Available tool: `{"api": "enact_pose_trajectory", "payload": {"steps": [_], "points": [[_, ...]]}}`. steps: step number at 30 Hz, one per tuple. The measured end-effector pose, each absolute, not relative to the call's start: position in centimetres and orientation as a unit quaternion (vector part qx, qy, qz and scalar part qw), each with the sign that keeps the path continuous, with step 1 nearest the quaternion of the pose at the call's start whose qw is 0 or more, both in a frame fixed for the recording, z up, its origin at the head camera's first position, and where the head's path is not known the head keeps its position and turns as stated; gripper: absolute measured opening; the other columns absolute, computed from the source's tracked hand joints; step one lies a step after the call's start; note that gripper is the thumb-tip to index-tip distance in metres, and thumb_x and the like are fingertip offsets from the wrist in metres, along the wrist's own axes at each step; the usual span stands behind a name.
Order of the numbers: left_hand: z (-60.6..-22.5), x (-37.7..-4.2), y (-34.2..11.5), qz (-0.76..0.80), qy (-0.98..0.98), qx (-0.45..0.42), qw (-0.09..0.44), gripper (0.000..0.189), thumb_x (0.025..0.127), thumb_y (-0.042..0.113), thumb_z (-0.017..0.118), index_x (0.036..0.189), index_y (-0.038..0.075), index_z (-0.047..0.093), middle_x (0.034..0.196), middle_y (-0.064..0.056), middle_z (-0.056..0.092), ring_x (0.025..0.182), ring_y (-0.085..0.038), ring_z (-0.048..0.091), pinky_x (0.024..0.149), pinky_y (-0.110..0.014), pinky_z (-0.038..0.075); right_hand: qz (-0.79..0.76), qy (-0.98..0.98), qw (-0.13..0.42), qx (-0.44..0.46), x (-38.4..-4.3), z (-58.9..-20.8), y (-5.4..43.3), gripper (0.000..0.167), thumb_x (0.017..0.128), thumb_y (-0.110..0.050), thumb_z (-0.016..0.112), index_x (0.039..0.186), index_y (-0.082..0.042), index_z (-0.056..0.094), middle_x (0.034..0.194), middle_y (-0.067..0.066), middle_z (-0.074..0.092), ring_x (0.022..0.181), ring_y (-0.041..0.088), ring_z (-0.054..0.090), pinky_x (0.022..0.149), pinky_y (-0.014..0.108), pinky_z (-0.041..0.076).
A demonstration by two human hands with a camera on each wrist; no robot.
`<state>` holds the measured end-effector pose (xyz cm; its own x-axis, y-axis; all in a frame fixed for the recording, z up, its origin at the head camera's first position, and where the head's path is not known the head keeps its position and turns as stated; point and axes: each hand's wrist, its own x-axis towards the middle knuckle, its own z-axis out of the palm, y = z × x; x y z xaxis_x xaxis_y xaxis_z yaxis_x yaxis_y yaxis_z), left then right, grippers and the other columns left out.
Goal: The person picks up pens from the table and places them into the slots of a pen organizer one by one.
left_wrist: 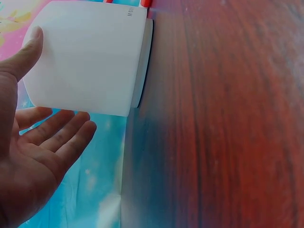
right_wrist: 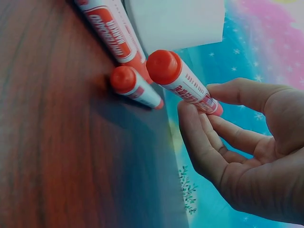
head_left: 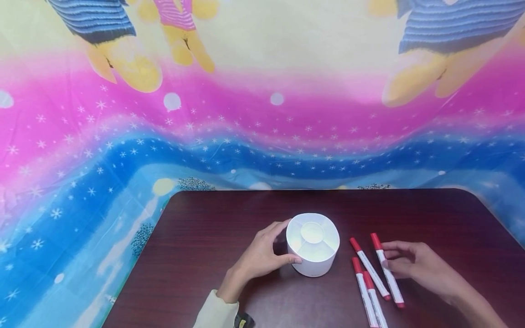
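Note:
A white round pen holder (head_left: 315,268) with several inner compartments around a central cup stands upright on the table. My left hand (head_left: 262,251) holds its left side, thumb on the near wall and fingers toward the back; in the left wrist view the thumb and fingertips lie at the wall of the holder. With thumb and fingers, my right hand (head_left: 416,263) pinches a red-capped whiteboard marker (right_wrist: 190,88) around its white barrel. The marker slants, its red cap pointing away from me. All the compartments seen from above look empty.
Three more red-capped markers lie between the holder and my right hand: one marker (head_left: 372,269) beside the held one, and two markers (head_left: 363,291) side by side nearer me. The dark wooden table (head_left: 221,209) ends at a colourful printed cloth (head_left: 246,105) behind.

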<state>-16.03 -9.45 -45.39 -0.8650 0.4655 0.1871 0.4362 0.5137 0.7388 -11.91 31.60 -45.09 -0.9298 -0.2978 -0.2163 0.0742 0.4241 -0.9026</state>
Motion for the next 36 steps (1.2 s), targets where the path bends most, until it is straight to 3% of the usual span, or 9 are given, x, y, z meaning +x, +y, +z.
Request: {"api": "enact_pose_trajectory", "payload": {"steps": [14, 22, 36], "points": [[-45.3, -16.1, -9.4, 0.414, 0.871, 0.263, 0.014, 0.096, 0.080, 0.048, 0.094, 0.162, 0.030, 0.048, 0.145, 0.005, 0.065, 0.121, -0.014, 0.066, 0.104, -0.033, 0.060, -0.548, 0.821, 0.141, -0.081, -13.3, -42.4, 28.9, 0.061, 0.100, -0.012, 0.075, 0.148, 0.016, 0.049, 0.125, 0.026, 0.075, 0.101, 0.008, 0.078, 0.080, 0.036, 0.068], [-45.4, -16.1, -9.5, 0.414, 0.874, 0.253, 0.021, 0.096, 0.080, 0.051, 0.094, 0.162, 0.033, 0.046, 0.146, 0.007, 0.064, 0.120, -0.012, 0.065, 0.104, -0.034, 0.060, -0.576, 0.802, 0.114, -0.105, -14.2, -40.8, 27.6, 0.058, 0.101, -0.008, 0.074, 0.147, 0.017, 0.049, 0.112, -0.003, 0.082, 0.101, 0.009, 0.079, 0.082, 0.032, 0.068], [-45.5, -16.1, -9.5, 0.417, 0.872, 0.254, 0.024, 0.097, 0.081, 0.048, 0.094, 0.163, 0.032, 0.045, 0.146, 0.007, 0.064, 0.121, -0.013, 0.066, 0.105, -0.034, 0.059, -0.603, 0.783, 0.095, -0.118, -15.0, -39.2, 25.8, 0.053, 0.101, -0.004, 0.073, 0.144, 0.015, 0.049, 0.110, -0.003, 0.078, 0.100, 0.015, 0.081, 0.084, 0.031, 0.067]]}}
